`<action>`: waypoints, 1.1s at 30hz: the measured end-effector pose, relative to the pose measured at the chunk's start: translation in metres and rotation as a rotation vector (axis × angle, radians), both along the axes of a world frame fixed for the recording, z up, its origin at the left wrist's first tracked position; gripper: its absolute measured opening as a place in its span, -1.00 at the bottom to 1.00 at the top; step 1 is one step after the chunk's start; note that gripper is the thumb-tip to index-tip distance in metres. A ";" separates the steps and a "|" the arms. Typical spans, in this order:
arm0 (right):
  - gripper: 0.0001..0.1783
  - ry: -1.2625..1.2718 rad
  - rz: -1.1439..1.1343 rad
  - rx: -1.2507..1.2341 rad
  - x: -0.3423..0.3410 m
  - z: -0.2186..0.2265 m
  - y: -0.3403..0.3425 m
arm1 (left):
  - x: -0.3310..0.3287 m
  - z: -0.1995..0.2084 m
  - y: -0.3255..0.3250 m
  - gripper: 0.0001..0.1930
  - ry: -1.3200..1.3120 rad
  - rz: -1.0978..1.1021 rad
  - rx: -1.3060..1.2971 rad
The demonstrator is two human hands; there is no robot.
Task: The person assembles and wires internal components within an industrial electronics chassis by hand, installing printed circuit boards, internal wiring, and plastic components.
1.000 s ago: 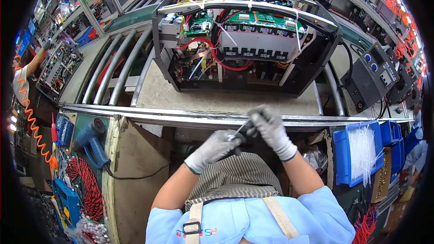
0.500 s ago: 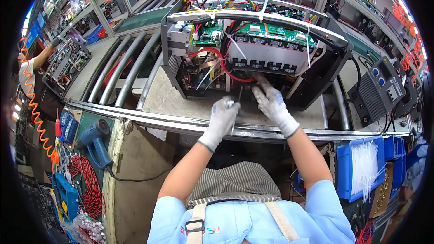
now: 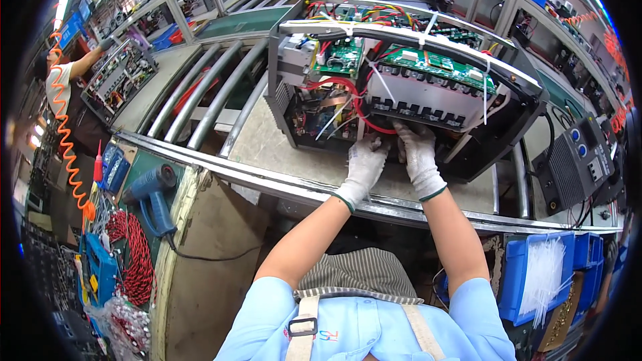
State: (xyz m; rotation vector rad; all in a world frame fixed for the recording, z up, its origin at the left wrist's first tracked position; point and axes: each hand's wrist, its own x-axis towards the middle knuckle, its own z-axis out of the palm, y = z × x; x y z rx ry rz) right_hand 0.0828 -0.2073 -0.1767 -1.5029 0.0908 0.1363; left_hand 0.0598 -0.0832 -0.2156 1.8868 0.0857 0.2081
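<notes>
An opened electronic power unit stands in front of me, with green circuit boards, a pale heat sink and a loop of red cable in its exposed side. My left hand, in a white glove, is at its lower front edge with the fingers curled together; what they hold is hidden. Close beside it, my gloved right hand reaches under the heat sink by the red cable. Its fingers are bent inward and the tips are partly covered by the unit. White cable ties stick out of the wiring.
Metal rollers lie left of the unit. A blue heat gun and red-black wire bundles sit at lower left. On the right are a dark control panel and a blue bin of white ties. Another person works far left.
My left hand has moved in against the unit, beside the right hand; the thin rod-like tool seen at it before no longer shows. The whole view has shifted slightly.
</notes>
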 end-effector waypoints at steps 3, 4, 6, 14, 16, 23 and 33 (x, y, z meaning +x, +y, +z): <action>-0.82 -0.322 -0.178 -0.120 0.004 -0.022 0.001 | -0.005 0.001 -0.002 -0.76 -0.150 0.030 0.072; -0.84 -0.638 -0.256 -0.422 0.004 -0.022 0.000 | -0.009 0.002 -0.001 -0.78 -0.263 0.054 0.117; -0.83 -0.889 -0.276 -0.728 -0.005 -0.022 -0.006 | -0.017 0.004 -0.001 -0.80 -0.274 0.050 0.186; -0.78 -0.889 -0.132 -0.659 -0.025 -0.010 -0.041 | -0.015 0.038 -0.002 -0.76 -0.278 -0.175 0.051; -0.75 -0.827 -0.074 -0.688 -0.024 -0.007 -0.050 | -0.015 0.041 -0.006 -0.71 -0.232 -0.195 0.213; -0.75 -0.254 0.082 0.150 -0.020 -0.003 -0.040 | -0.016 0.034 0.019 -0.69 -0.209 -0.187 0.388; -0.78 -0.296 0.153 -0.071 -0.022 0.004 -0.031 | -0.013 0.033 0.024 -0.71 -0.246 -0.224 0.439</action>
